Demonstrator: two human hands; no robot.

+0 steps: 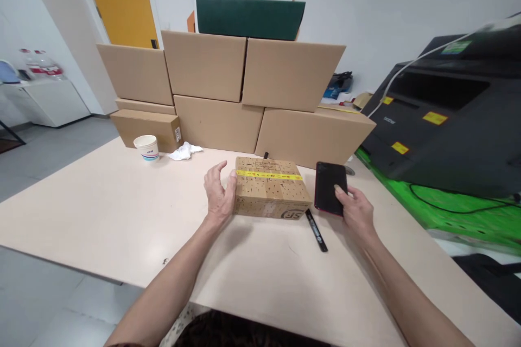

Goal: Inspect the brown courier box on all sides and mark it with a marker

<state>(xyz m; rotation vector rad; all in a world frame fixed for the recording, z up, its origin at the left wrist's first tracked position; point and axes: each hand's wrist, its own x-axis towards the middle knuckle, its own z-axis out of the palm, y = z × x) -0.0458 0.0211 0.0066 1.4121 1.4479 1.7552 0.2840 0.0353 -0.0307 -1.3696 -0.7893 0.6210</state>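
Gripping a black flat device (330,188) by its near right edge, thumb laid across its dark face, the right hand (355,211) is at the right of the cardboard parcel box (271,190). The left hand (220,192) is open at the parcel's left side, fingers spread and slightly curled, the thumb against its upper left edge. The parcel sits between the two hands on the pale table (163,217), with yellow tape (268,175) running across its speckled top and "SF" printed on the side facing the wearer. Between the parcel and the right hand, a black marker (316,232) lies at a slant, its far end by the parcel's near right corner.

Beyond both hands, large plain cardboard boxes (220,122) are stacked, topped by a dark green box (249,19). Farther out to the left of the left hand are a paper cup (147,148) and a crumpled white tissue (186,151). Well to the right of the right hand, a dark Brother printer (431,119) stands over a bright green surface (407,200).
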